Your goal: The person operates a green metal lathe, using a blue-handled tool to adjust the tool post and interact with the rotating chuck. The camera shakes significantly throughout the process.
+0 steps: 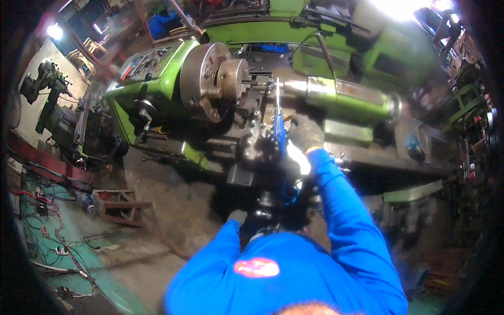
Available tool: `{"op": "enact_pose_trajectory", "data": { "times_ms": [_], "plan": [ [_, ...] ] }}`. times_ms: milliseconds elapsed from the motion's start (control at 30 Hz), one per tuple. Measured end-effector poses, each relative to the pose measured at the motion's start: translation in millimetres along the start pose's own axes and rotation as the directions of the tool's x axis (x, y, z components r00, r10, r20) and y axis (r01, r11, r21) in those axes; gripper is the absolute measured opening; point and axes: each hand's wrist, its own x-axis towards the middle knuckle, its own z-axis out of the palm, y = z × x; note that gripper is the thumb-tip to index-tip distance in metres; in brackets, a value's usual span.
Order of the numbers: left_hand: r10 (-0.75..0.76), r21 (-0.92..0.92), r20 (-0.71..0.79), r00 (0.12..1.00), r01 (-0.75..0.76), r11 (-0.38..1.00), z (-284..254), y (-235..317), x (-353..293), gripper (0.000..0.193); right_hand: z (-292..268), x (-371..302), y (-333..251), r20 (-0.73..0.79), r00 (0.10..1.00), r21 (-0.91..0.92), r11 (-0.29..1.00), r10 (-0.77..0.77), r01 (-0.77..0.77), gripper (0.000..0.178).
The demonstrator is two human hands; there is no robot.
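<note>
My right hand [307, 134], in a dark grey glove, reaches over the carriage of a green lathe. Its fingers look curled, but what lies in them is hidden. Just left of it is a long blue tool [280, 131] with a thin bright tip pointing at the gap between chuck and tailstock; its kind is unclear. My left hand [238, 216], also gloved, hangs low near my body, left of a shiny handwheel hub [263, 214]; its fingers are too small and dark to read. The chuck [202, 81] grips a round metal workpiece [232, 80], facing the tailstock [336, 94].
Small tools lie in a tray [142, 65] on the green headstock [163, 79]. Another green machine [252, 31] stands behind. Cables [60, 236] run over the floor at left, beside a rusty metal frame [121, 205]. A shelf with parts [467, 105] lines the right.
</note>
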Motion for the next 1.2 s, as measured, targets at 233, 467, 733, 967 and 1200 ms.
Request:
{"op": "enact_pose_trajectory", "data": {
  "times_ms": [233,467,733,967,1200],
  "plan": [
    [0.043,0.013,-0.072,0.996,-0.042,0.999,13.2,30.6,-30.0,0.039,-14.8,-4.2,-5.9,0.095,0.995,0.03,1.0,-0.011,0.008,0.033],
    [0.085,0.057,-0.099,0.991,-0.079,0.995,84.5,29.6,-44.9,0.037,-33.3,-18.8,-11.3,0.052,0.992,0.1,0.989,-0.114,0.109,0.034],
    [0.014,0.011,-0.155,0.988,-0.013,1.0,93.4,5.9,-35.6,0.034,-20.5,-4.0,-0.2,0.019,0.989,0.104,0.984,-0.146,0.144,0.034],
    [-0.032,0.093,-0.949,0.315,0.376,0.922,-54.1,-136.6,15.9,0.047,12.8,8.0,2.1,0.063,0.981,0.148,0.974,-0.185,0.174,0.034],
    [-0.441,-0.2,-0.65,0.619,0.42,0.885,-151.1,-197.1,143.4,0.046,-11.8,-45.0,-1.8,-0.352,0.803,-0.031,0.863,-0.481,0.504,0.078]
  ]
}}
